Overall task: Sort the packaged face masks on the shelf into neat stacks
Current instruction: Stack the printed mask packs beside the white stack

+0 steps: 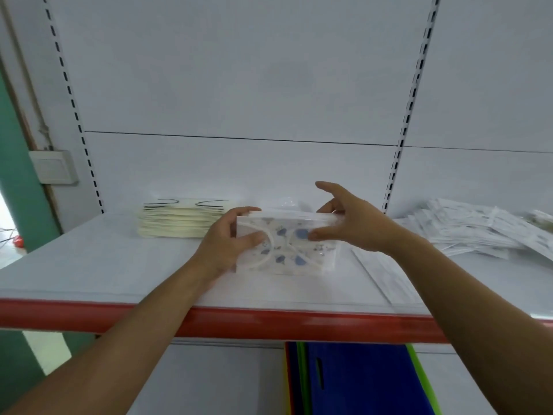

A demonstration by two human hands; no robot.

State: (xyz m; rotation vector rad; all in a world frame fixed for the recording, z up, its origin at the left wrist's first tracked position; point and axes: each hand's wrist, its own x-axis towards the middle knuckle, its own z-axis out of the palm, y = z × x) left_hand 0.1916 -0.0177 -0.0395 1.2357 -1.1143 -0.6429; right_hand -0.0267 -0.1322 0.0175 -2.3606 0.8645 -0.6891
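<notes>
Left hand [223,244]: my grip is closed on the left end of the blue-patterned mask packs [287,247], thumb on the front.
Right hand [350,223]: my grip pinches their right end, forefinger lifted free.
Blue-patterned mask packs: a bundle upright on edge, mid-shelf [119,265]; I cannot tell if it touches.
Cream mask stack [176,220]: neat, behind my left hand.
Loose white packs [466,229]: sprawled at the far right.

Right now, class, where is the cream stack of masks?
In the head view, the cream stack sits at the back left of the shelf, just left of the left hand.
</notes>
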